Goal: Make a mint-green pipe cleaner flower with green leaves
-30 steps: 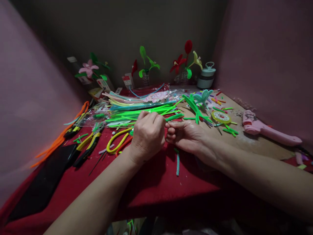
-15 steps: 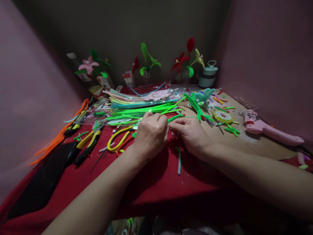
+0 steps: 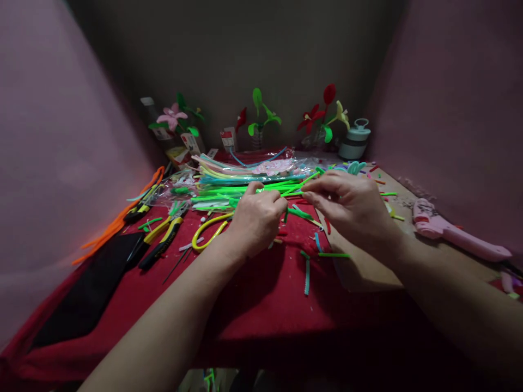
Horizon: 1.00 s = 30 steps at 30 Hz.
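Note:
My left hand (image 3: 261,218) is curled closed, with a short green pipe cleaner end (image 3: 285,216) poking out below its fingers. To its right, my right hand (image 3: 353,204) pinches thumb against fingertips at a thin bright green pipe cleaner (image 3: 293,194) that spans the gap between the hands. What lies inside the left fist is hidden. Just behind the hands is a bundle of green pipe cleaners (image 3: 216,191). Beside my left wrist, the yellow handle of scissors (image 3: 196,237) shows; the forearm covers the rest.
Pliers (image 3: 167,237) and a black flat object (image 3: 87,294) lie left on the red cloth (image 3: 261,321). A pink glue gun (image 3: 461,231) rests right, by a brown board (image 3: 368,272). Pipe cleaner flowers (image 3: 312,117) and a lidded cup (image 3: 354,140) stand behind.
My right hand has moved right and slightly up, away from my left hand, and a green strand now spans between them. My left hand stays closed. The whole view has shifted a little.

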Available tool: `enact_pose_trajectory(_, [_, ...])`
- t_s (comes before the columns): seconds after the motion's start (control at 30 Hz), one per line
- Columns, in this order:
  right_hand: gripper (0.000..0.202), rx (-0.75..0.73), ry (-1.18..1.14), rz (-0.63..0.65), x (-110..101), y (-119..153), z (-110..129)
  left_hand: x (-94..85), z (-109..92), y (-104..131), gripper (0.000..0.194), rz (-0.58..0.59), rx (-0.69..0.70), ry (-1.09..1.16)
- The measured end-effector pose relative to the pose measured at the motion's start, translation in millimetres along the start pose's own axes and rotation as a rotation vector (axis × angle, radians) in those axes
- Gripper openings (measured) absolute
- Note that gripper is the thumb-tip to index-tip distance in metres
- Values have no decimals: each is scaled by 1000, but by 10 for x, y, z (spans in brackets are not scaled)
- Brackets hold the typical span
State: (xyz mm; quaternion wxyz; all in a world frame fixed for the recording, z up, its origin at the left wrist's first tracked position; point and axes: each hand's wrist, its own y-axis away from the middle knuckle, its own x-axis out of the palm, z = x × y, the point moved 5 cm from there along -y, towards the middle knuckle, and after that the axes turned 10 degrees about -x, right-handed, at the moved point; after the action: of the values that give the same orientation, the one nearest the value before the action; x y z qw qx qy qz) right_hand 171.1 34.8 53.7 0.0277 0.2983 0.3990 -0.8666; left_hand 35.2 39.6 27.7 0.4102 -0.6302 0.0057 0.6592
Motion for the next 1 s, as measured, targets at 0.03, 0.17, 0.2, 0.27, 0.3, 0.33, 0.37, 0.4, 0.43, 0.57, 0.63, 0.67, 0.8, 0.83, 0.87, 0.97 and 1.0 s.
enact_pose_trajectory(0.03, [10, 0, -21, 105, 43, -46, -36, -6, 2, 2, 20, 1, 17, 10])
enact_pose_trajectory(0.17, [17, 213, -169, 505, 359, -73, -332, 0, -33, 17, 23, -14, 54, 28])
enact_pose_trajectory(0.2, [22, 269, -184, 512, 409, -63, -405, 7, -43, 20, 24, -10, 56, 27])
enact_pose_trajectory(0.27, [25, 333, -244, 480, 478, -39, -495, 7, -52, 21, 25, -7, 53, 30])
enact_pose_trajectory(0.3, [24, 357, -278, 449, 496, -26, -520, -12, -46, 19, 24, -23, 41, 37])
enact_pose_trajectory(0.33, [23, 382, -313, 411, 503, -13, -534, -49, -30, 16, 21, -60, 15, 51])
enact_pose_trajectory(0.37, [22, 412, -347, 366, 499, 0, -544, -105, 2, 13, 18, -125, -34, 73])
enact_pose_trajectory(0.4, [20, 441, -384, 311, 487, 11, -549, -174, 52, 15, 19, -211, -109, 106])
enact_pose_trajectory(0.43, [19, 464, -421, 248, 467, 18, -549, -243, 117, 23, 22, -305, -208, 156])
enact_pose_trajectory(0.57, [15, 480, -525, 35, 388, 48, -521, -286, 437, 100, 24, -498, -707, 641])
enact_pose_trajectory(0.63, [14, 482, -529, -15, 376, 74, -496, -97, 488, 89, 26, -325, -885, 1029])
enact_pose_trajectory(0.67, [13, 484, -528, -22, 381, 89, -479, 9, 458, 70, 27, -191, -922, 1203])
enact_pose_trajectory(0.8, [11, 479, -533, 38, 440, 131, -384, 250, 271, 47, 28, 135, -929, 1482])
enact_pose_trajectory(0.83, [12, 481, -538, 61, 456, 139, -367, 279, 254, 59, 29, 136, -946, 1491])
enact_pose_trajectory(0.87, [12, 481, -548, 82, 471, 146, -355, 306, 246, 74, 29, 128, -971, 1498])
enact_pose_trajectory(0.97, [14, 490, -599, 107, 493, 164, -352, 358, 232, 100, 26, 125, -1002, 1543])
enact_pose_trajectory(1.0, [15, 496, -630, 108, 499, 169, -356, 364, 227, 99, 25, 132, -995, 1554])
